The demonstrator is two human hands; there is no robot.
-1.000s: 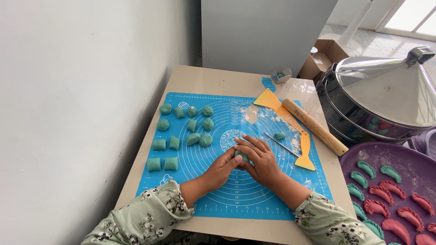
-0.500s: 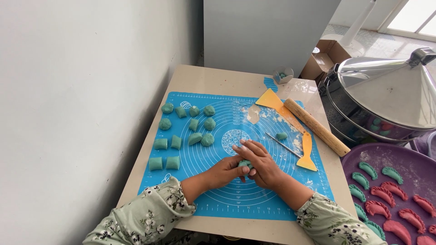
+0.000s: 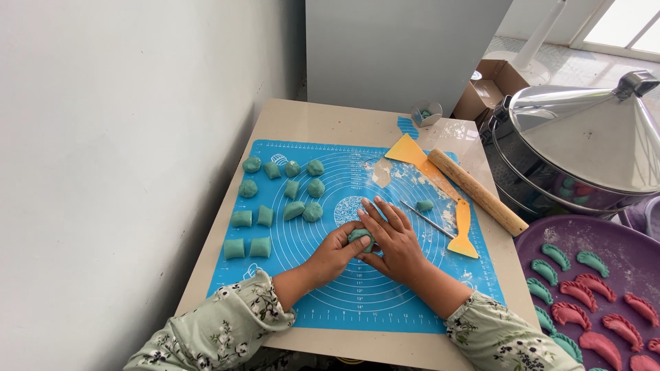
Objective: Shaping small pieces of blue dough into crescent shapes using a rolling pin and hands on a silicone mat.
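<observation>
Clearly soft, the green dough ball [image 3: 359,237] sits over the middle of the blue mat [image 3: 357,288], cupped between both hands. The left hand [image 3: 335,253] curls its fingers under it; the right hand [image 3: 393,242] lies on top with fingers nearly flat, pressing rather than clenching. It is probably light and a little tacky, so it is best taken gently by its sides. More cut dough pieces [image 3: 280,199] lie well apart, left.

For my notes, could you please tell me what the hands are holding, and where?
A small green dough ball, pinched between the left hand and the right hand, fingers on its sides.
</observation>
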